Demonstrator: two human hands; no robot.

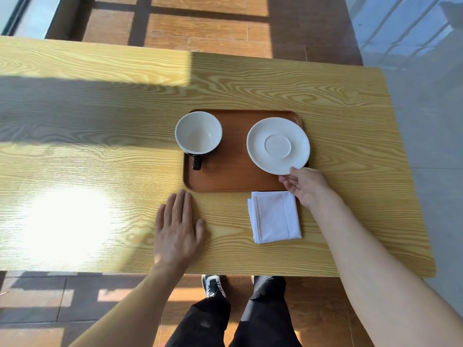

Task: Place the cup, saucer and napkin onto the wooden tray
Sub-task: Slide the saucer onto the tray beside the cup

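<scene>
A dark wooden tray (pixel 233 176) lies on the light wood table. A cup (pixel 198 132), white inside with a black outside and handle, stands upright on the tray's left end. Over the tray's right end is a white saucer (pixel 278 145), whose near rim my right hand (pixel 304 185) pinches with thumb on top and fingers beneath; whether it rests on the tray or is just above it I cannot tell. A folded white napkin (pixel 274 216) lies on the table just in front of the tray. My left hand (pixel 178 229) rests flat, fingers apart, near the tray's front-left corner.
The table (pixel 100 121) ends at a near edge just above my legs and shoes, and at a right edge beside grey floor tiles. Bright sun glare covers the table's left front area.
</scene>
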